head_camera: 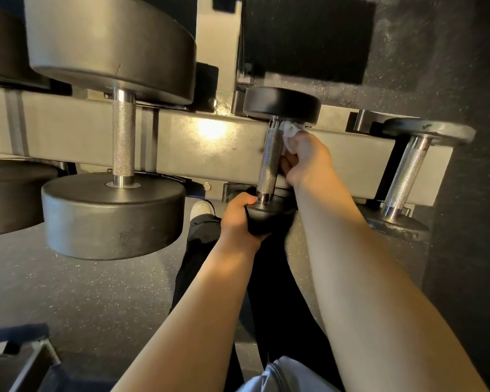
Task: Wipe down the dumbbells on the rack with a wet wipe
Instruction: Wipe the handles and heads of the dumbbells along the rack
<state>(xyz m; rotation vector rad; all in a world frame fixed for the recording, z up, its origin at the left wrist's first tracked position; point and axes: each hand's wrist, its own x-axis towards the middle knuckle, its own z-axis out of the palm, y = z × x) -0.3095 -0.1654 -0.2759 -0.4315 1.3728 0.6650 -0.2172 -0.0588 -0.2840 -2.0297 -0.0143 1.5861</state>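
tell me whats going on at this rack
A person is wiping a small black dumbbell on the rack. The left hand grips its near head to steady it, while the right hand holds a white wet wipe against the top of the knurled handle, under the far head.

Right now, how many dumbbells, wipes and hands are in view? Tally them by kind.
Dumbbells: 4 (large, small one being wiped, right one, partial one at left edge)
Wet wipe: 1
Hands: 2 (left hand, right hand)
Total: 7
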